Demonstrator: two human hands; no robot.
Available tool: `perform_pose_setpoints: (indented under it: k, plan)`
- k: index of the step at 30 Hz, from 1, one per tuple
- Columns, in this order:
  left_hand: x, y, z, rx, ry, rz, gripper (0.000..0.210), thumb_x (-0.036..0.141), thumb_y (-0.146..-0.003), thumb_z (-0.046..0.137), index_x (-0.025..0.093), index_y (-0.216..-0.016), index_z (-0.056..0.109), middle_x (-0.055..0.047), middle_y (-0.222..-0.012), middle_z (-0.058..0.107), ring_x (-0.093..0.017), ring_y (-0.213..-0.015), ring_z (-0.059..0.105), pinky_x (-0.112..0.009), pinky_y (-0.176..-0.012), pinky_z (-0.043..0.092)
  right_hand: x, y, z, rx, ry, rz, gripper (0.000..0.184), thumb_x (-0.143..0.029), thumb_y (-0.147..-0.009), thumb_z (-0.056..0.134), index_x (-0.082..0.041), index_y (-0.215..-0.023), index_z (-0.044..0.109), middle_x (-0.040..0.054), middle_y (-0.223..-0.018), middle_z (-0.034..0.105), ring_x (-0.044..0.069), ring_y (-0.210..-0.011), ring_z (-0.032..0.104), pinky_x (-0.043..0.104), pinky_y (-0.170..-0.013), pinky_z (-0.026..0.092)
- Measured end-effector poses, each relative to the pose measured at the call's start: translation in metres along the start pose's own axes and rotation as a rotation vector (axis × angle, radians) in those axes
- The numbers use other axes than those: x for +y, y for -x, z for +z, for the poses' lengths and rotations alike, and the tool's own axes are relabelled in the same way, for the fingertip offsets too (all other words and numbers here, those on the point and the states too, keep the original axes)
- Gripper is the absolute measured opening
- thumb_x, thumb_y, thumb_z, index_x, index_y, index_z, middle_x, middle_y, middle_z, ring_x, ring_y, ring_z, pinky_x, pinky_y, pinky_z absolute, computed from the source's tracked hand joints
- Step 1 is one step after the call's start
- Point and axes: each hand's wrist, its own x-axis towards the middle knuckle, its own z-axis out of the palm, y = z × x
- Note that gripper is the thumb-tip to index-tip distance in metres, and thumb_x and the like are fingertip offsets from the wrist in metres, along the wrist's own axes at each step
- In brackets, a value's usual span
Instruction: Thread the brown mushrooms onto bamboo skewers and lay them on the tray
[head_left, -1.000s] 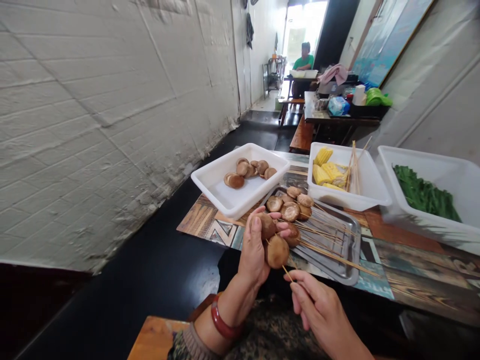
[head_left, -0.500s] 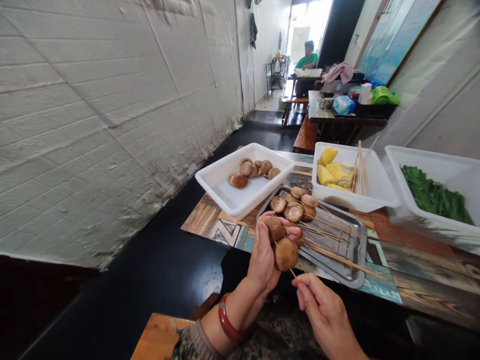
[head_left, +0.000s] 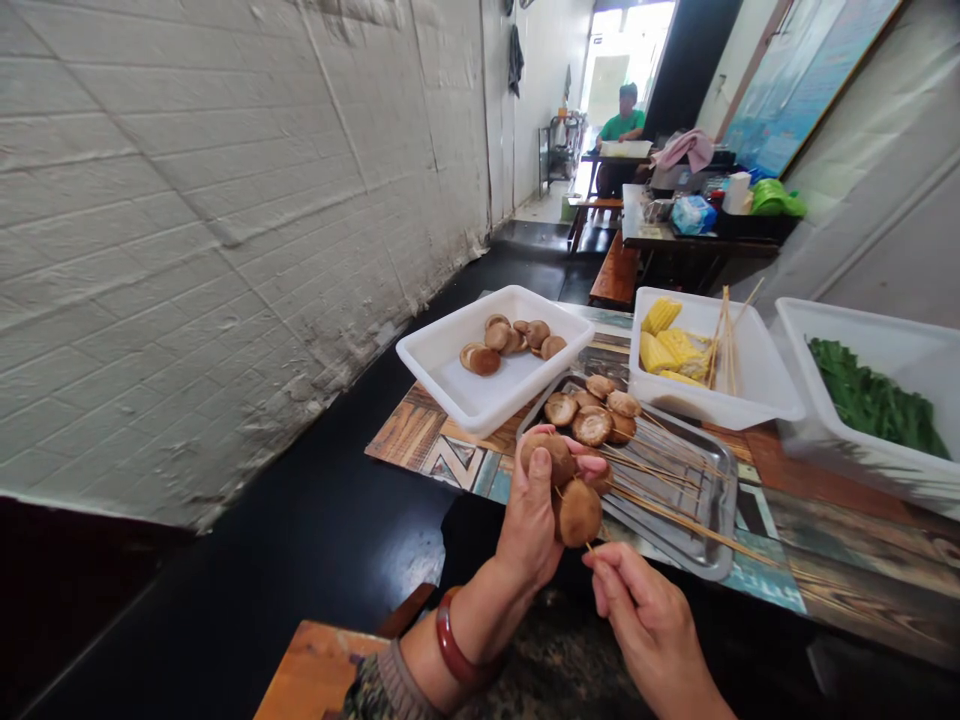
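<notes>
My left hand (head_left: 531, 515) is wrapped round brown mushrooms, its thumb lying over the upper mushroom (head_left: 551, 458). A second mushroom (head_left: 578, 514) sits just below, on a thin bamboo skewer (head_left: 590, 548). The skewer's lower end is pinched between the thumb and forefinger of my right hand (head_left: 646, 610). Right behind my left hand, a metal tray (head_left: 716, 560) holds several skewered mushrooms (head_left: 592, 426), with their sticks pointing right. Farther back, a white tub (head_left: 450, 400) contains several loose mushrooms (head_left: 484, 360).
A white tub (head_left: 750, 410) with corn pieces (head_left: 679, 350) and upright skewers stands at the back right. Beside it is another tub (head_left: 825, 420) of green leaves (head_left: 877, 400). A person (head_left: 622, 125) in green sits at a far table. A white wall (head_left: 225, 250) runs along the left.
The lower mushroom and my right hand have come slightly closer together, and less of the skewer shows between them. The whole view has shifted a little.
</notes>
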Motion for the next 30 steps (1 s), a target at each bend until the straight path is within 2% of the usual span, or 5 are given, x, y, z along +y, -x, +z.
perform_pose_setpoints:
  k: [18,26,30]
  plan:
    - [-0.0051,-0.0002,0.0012,-0.042,-0.019,-0.009,0.029,0.042,-0.096,0.05,0.021,-0.116,0.047,-0.004,-0.1,0.064,-0.02,-0.087,0.069,-0.036,-0.085,0.053,0.0027,-0.0042,0.0033,0.034,-0.003,-0.003,0.027,-0.026,-0.101,0.042,-0.023,-0.079,0.056,-0.0062,-0.054,0.052,0.012,-0.045,0.052,0.02,-0.05,0.043]
    - [-0.0086,0.0012,0.0006,-0.087,-0.041,0.011,0.03,0.043,-0.096,0.051,0.021,-0.116,0.048,-0.005,-0.102,0.063,-0.021,-0.09,0.068,-0.036,-0.088,0.051,0.0043,-0.0028,0.003,-0.001,-0.074,0.083,0.031,-0.03,-0.102,0.04,-0.022,-0.077,0.057,-0.0058,-0.055,0.055,0.009,-0.036,0.049,0.02,-0.042,0.041]
    - [-0.0071,0.0025,0.0012,-0.096,-0.059,0.02,0.029,0.042,-0.097,0.049,0.022,-0.118,0.048,-0.005,-0.104,0.062,-0.021,-0.093,0.068,-0.037,-0.089,0.05,0.0048,-0.0028,0.0009,-0.031,-0.132,0.121,0.033,-0.033,-0.101,0.042,-0.022,-0.075,0.058,-0.0056,-0.055,0.057,0.008,-0.036,0.052,0.018,-0.043,0.043]
